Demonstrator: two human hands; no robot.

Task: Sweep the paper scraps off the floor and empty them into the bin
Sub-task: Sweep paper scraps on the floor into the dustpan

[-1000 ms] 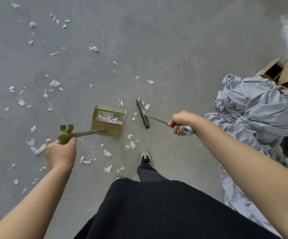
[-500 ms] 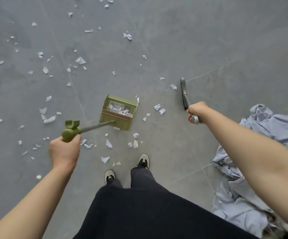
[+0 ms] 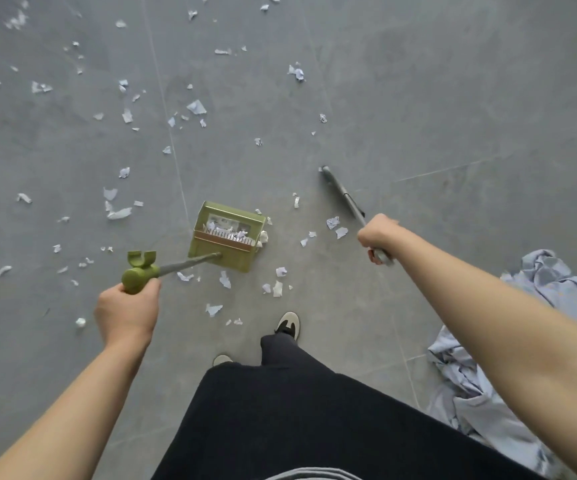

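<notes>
With the dustpan (image 3: 226, 235) gripped by the left hand (image 3: 126, 311) and resting on the floor (image 3: 418, 98), the broom (image 3: 344, 197), clenched in the right hand (image 3: 377, 233), has been swung out rightwards, so scraps (image 3: 336, 226) lying between can be swept in next.

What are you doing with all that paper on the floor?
A person is sweeping up paper scraps. The left hand holds the long handle of a green dustpan, which sits on the grey floor and already has some scraps inside. The right hand holds a broom, its head out past the dustpan on the right. Lots of scraps still lie around, mostly to the left. No bin is in view.
</notes>
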